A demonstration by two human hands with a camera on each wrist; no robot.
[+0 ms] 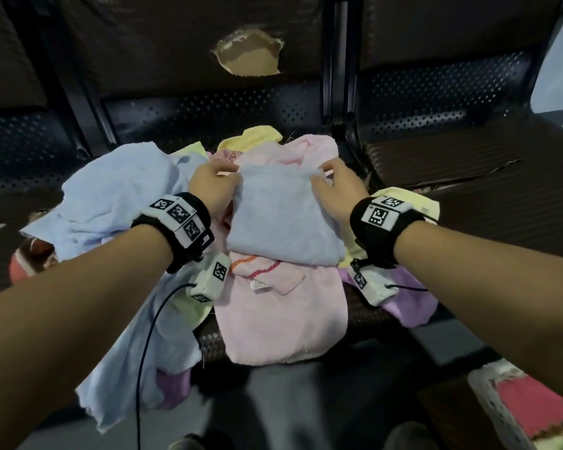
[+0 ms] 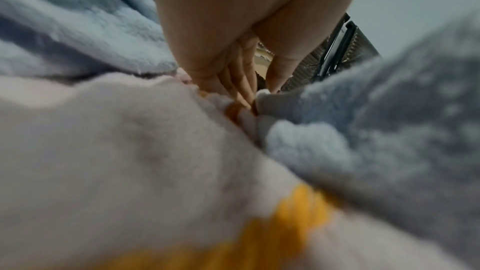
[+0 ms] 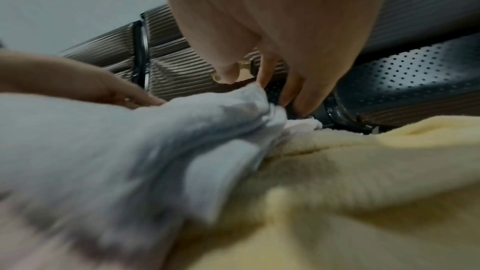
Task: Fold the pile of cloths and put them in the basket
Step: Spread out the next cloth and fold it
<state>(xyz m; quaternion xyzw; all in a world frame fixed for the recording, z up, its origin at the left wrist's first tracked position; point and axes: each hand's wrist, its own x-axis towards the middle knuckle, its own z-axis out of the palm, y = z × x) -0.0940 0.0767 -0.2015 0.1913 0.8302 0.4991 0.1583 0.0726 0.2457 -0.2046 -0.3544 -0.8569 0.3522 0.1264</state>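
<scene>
**Folding a blue cloth on top of the pile**

Holding the small pale-blue terry cloth [image 1: 281, 216] at its two far corners, we keep it spread flat on top of the pile. Our left hand [image 1: 210, 186] pinches the far left corner; from the left wrist, the thumb [image 2: 281, 69] and the fingers [image 2: 241, 81] close on the cloth's edge. Our right hand [image 1: 337, 188] has the far right corner; from the right wrist, the fingers [image 3: 293, 87] curl down onto that raised edge.

Beneath the blue cloth lies a pink cloth with orange and red stitching [image 1: 283, 310], which hangs over the front of the dark woven surface [image 1: 213, 345]. To our left a larger crumpled light-blue cloth [image 1: 111, 203] spills toward the floor. A pale-yellow cloth [image 1: 252, 138] sits behind the pile, a purple cloth [image 1: 410, 300] lies under our right wrist, and another yellow cloth [image 3: 363, 182] fills the right wrist view. Dark perforated metal seats [image 1: 436, 89] stand behind.
</scene>
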